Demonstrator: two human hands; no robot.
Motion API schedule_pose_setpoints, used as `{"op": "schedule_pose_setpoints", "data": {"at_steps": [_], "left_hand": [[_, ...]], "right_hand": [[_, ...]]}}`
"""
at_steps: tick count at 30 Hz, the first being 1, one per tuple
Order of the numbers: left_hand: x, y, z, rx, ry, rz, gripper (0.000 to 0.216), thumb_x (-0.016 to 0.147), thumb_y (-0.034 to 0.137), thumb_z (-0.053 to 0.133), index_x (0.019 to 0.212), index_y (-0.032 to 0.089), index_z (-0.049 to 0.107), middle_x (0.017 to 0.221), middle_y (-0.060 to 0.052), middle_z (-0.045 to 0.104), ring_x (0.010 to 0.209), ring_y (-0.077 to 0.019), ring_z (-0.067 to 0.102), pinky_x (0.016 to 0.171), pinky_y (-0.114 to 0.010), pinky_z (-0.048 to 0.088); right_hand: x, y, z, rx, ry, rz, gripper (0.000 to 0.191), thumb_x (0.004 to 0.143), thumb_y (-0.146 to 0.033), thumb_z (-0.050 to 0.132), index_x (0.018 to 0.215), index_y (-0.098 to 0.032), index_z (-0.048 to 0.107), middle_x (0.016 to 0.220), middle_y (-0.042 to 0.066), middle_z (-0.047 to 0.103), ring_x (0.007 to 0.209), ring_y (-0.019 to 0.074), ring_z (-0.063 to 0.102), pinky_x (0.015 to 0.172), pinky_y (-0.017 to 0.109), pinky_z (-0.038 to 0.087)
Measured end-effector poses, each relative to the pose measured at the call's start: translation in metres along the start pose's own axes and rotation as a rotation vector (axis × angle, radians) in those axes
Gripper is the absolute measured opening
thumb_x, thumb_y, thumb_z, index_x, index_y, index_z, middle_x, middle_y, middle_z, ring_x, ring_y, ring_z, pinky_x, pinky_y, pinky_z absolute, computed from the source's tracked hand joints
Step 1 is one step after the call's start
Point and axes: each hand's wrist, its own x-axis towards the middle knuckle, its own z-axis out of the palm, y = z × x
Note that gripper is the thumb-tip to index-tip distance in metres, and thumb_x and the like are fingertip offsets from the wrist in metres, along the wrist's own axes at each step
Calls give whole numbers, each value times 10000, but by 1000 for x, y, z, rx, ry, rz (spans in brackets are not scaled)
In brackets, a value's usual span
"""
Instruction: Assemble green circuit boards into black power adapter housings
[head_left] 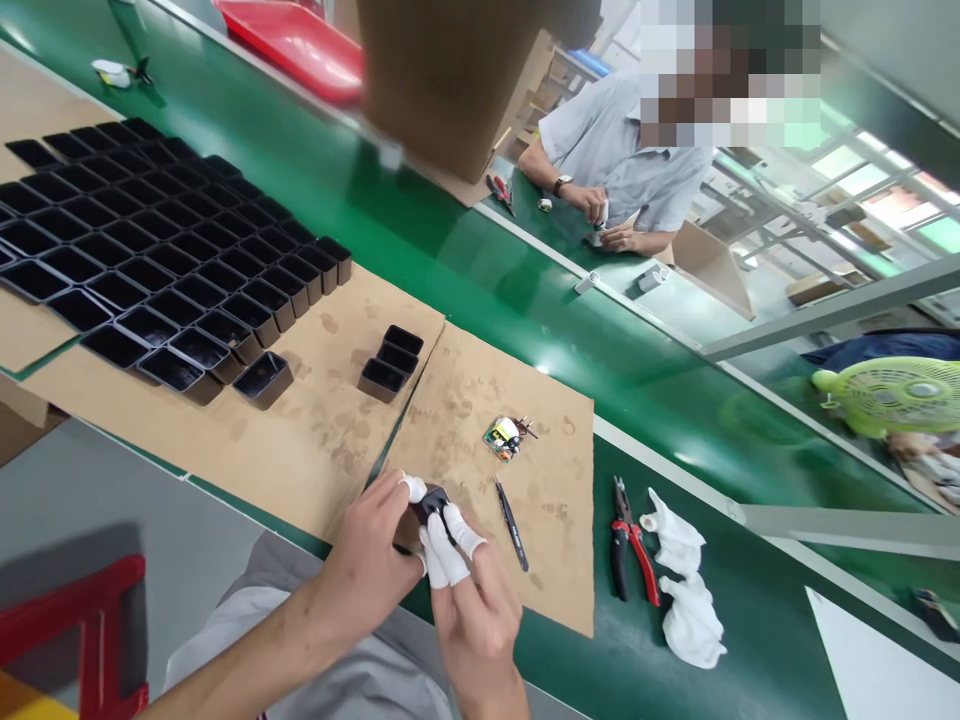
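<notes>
Between my two hands, close to the bench's near edge, is a small black plastic box (430, 503). My left hand (375, 540) grips its left side, with a white cover on a fingertip. My right hand (469, 575) wears white finger cots and presses its fingers at the box's top and right side; what lies inside the box is mostly hidden. Just right of my hands lie black tweezers (512, 525) on the cardboard sheet (559, 520). Beyond them sits a small circuit board (506, 438) with parts and wires on it.
Many open black boxes (150, 250) stand in rows at left, with a few apart (386, 375). Red-handled pliers (632, 550) and crumpled white cloth gloves (682, 580) lie at right. Across the green bench, a person (630, 160) works near a large cardboard box (450, 90).
</notes>
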Motion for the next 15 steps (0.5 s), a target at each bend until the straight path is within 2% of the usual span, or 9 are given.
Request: {"op": "schedule_pose_setpoints", "data": {"at_steps": [2, 4, 8, 10, 12, 15], "left_hand": [[-5, 1, 1, 3, -5, 7, 445, 682, -43, 609, 992, 271, 554, 950, 2, 686, 855, -240, 703, 713, -312, 542], [-8, -1, 4, 16, -10, -3, 435, 691, -47, 605, 974, 275, 529, 939, 1, 667, 846, -244, 685, 707, -319, 531], [-9, -12, 10, 30, -35, -25, 426, 708, -62, 585, 951, 278, 504, 930, 2, 650, 824, -245, 658, 700, -327, 517], [-8, -16, 10, 26, -50, -23, 431, 712, -64, 587, 972, 275, 525, 959, -6, 668, 854, -253, 672, 731, -340, 542], [-9, -19, 9, 18, -62, -17, 436, 726, -60, 597, 1007, 271, 554, 993, -16, 691, 895, -262, 697, 770, -355, 575], [-10, -20, 7, 3, -80, -11, 427, 771, -34, 642, 1075, 263, 597, 1061, -36, 722, 986, -279, 731, 849, -382, 622]], "right_hand": [[-2, -2, -4, 2, -3, -3, 787, 1057, 70, 638, 1794, -176, 513, 1344, 234, 799, 1373, 386, 747, 1008, 477, 722], [-4, -1, -1, 7, 2, 5, 778, 1077, 42, 638, 1806, -188, 494, 1299, 225, 804, 1341, 382, 755, 983, 479, 727], [-9, 9, 11, 5, -12, 26, 719, 1142, -38, 583, 1816, -264, 477, 1125, 161, 817, 1048, 322, 804, 812, 436, 729], [-12, 13, 14, -3, -24, 30, 678, 1153, -62, 584, 1797, -262, 509, 1134, 162, 824, 952, 299, 794, 768, 422, 718], [-15, 14, 15, -14, -28, 29, 658, 1157, -65, 573, 1789, -239, 520, 1210, 186, 831, 992, 303, 809, 795, 422, 722], [-19, 14, 16, -28, -28, 31, 664, 1152, -52, 571, 1791, -219, 515, 1326, 217, 823, 1164, 329, 825, 893, 433, 728]]}}
